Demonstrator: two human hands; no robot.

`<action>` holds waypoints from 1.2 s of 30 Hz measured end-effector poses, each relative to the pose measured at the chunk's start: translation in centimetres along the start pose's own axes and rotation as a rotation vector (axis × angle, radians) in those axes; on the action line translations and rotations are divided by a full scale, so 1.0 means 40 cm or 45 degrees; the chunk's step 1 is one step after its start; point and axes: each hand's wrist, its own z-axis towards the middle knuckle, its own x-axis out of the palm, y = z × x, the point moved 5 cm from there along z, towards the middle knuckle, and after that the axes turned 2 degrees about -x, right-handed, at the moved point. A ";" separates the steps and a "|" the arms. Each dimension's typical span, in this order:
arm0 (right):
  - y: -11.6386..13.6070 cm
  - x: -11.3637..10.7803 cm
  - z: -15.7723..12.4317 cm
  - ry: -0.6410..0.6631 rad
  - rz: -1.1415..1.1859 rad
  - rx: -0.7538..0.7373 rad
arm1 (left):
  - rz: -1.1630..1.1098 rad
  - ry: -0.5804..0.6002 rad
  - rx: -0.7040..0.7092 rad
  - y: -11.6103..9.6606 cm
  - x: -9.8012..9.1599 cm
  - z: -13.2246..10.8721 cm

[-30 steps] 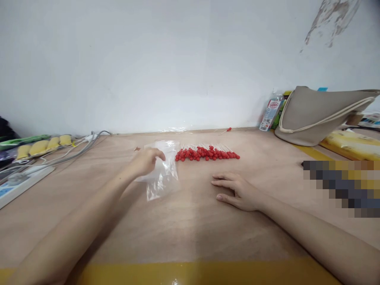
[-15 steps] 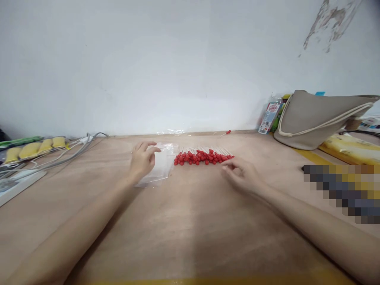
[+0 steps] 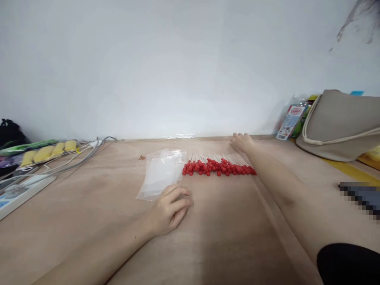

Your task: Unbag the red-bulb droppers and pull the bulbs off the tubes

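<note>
My left hand [image 3: 173, 209] rests on the table just in front of a clear plastic bag [image 3: 158, 174]. Its fingers are loosely bent and apart, with nothing visible in them. To the right of the bag lies a row of thin pale sticks with red rounded tips [image 3: 218, 167], the tips facing me. Past the row, my right hand [image 3: 244, 143] is stretched to the back of the table near the wall. Its fingers bend down and look closed, and the fingertips and anything in them are hidden. My right forearm passes beside the row's right end.
Cables and a white power strip [image 3: 29, 190] lie at the left, near yellow padded packets [image 3: 49, 152]. A grey bag [image 3: 341, 126] and a carton [image 3: 291, 122] stand at the back right. A pixelated dark object [image 3: 362, 198] lies on the right.
My left hand has come off the plastic bag, towards me and to the right. My right hand has reached to the back, covering where a single red-tipped stick lay. The view has shifted.
</note>
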 end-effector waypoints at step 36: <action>0.319 -0.135 -0.431 -0.125 1.465 -0.284 | -0.047 0.017 -0.109 0.016 0.013 0.022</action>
